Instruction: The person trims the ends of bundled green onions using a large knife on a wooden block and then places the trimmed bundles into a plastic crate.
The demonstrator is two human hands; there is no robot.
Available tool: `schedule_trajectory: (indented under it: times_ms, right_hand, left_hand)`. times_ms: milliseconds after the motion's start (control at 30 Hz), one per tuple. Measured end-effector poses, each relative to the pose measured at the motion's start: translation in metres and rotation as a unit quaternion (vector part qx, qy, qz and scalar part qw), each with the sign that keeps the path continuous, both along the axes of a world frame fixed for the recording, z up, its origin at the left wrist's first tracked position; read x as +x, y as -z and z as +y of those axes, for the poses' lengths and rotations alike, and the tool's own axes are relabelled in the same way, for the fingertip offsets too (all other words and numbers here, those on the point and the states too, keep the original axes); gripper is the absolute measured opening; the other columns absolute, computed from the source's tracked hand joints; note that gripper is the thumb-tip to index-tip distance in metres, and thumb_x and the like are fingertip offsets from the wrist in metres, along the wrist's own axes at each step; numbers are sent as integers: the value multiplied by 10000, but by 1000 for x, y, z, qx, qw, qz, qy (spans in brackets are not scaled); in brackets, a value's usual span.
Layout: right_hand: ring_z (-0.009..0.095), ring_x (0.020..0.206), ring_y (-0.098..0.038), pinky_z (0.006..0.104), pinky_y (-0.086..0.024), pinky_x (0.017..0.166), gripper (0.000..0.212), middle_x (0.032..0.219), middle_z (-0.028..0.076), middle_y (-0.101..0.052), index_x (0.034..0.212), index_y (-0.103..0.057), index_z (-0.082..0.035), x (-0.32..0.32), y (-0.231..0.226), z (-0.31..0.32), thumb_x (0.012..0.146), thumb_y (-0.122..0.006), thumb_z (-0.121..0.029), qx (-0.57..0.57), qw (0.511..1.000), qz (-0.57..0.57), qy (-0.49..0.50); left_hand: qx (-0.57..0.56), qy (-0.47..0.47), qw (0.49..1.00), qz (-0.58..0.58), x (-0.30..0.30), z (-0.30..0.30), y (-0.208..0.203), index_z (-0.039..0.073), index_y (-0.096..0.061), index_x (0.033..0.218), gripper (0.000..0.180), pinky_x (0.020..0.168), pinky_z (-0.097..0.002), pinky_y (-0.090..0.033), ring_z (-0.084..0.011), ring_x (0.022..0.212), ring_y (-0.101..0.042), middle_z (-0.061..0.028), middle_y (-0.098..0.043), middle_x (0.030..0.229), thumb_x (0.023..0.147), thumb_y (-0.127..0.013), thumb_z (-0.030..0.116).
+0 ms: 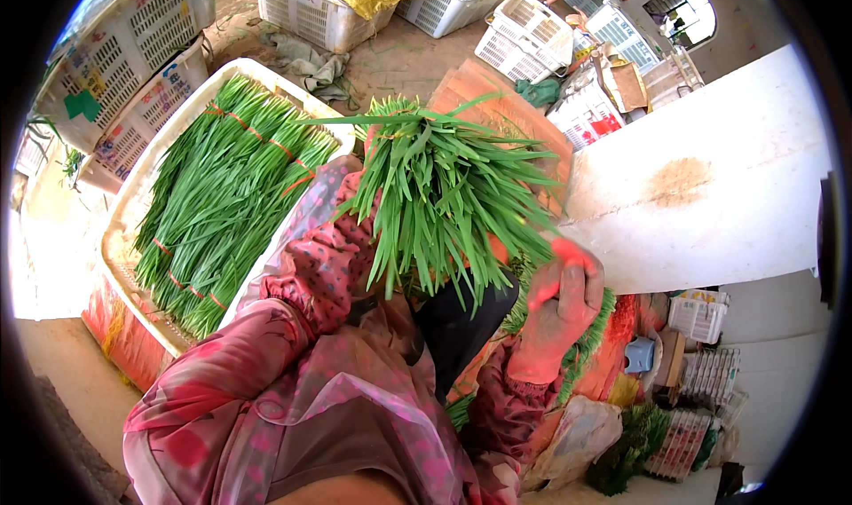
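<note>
A thick bunch of garlic chives (444, 185) fans out in front of me, its long flat green leaves drooping toward my lap. My left hand (371, 141) is closed around the bunch at its stem end, mostly hidden by the leaves. To the right, my right hand (564, 305) is raised just beside the leaf tips, its fingers curled in; whether anything is between them I cannot make out. At my left, a white plastic crate (120, 239) holds tied bundles of chives (213, 194) with red bands, laid in rows.
Loose chives (581, 345) lie beyond my right hand on orange-red sacking. A white panel (701, 177) stands to the right. Stacked white crates (133, 52) rise at the far left, with more crates (528, 35) at the back. A grey cloth (311, 66) lies on the floor.
</note>
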State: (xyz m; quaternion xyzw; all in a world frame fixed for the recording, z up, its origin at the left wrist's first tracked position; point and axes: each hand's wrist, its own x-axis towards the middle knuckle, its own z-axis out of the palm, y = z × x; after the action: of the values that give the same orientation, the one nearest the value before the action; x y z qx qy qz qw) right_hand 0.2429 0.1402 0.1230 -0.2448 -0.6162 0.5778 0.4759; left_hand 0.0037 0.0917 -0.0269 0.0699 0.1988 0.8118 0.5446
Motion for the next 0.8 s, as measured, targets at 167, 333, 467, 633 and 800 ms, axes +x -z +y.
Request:
schedule_trajectory:
  times_ms: [167,333,467,633,800]
  right_hand:
    - [70,530,-468,198,-406,500,224,770,47,-617,1131,-645,20,-31,5,4,959,-544,-83,20,986,-150,74]
    - [63,434,-416,244,-349,408,262,660,29,-589,895,-647,-1,-41,36,17,1001,-552,-220,-226,961,18,-159]
    - [73,370,-387,261,-349,393,271,632,45,-603,835,-626,-6,-23,24,6,1004,-545,-201,-252,820,248,-450]
    - [113,431,-498,294,-429,444,193,736,50,-682,878,-627,-29,-17,-30,3,963,-629,-202,66,987,-7,-143]
    - [222,619,-653,343,-520,562,183,873,50,-728,980,-671,-73,-54,-15,26,863,-734,-199,512,776,-364,59]
  left_hand:
    - [37,-11,997,-62,-16,52,16,69,-662,1091,539,910,-594,-503,-398,975,-642,-162,-692,1060,944,-481,555]
    - [67,-57,991,-104,-39,66,37,68,-661,1092,534,912,-595,-503,-400,976,-642,-164,-692,1061,948,-479,548]
    - [71,-66,987,-130,-36,76,55,67,-660,1093,530,913,-596,-503,-402,976,-642,-166,-692,1061,950,-477,543]
    - [74,-65,985,-139,-29,80,60,65,-659,1094,525,914,-597,-502,-404,977,-643,-168,-693,1061,954,-475,536]
    - [79,-69,986,-132,-25,79,65,64,-658,1095,520,916,-597,-502,-406,978,-643,-170,-693,1062,957,-473,530]
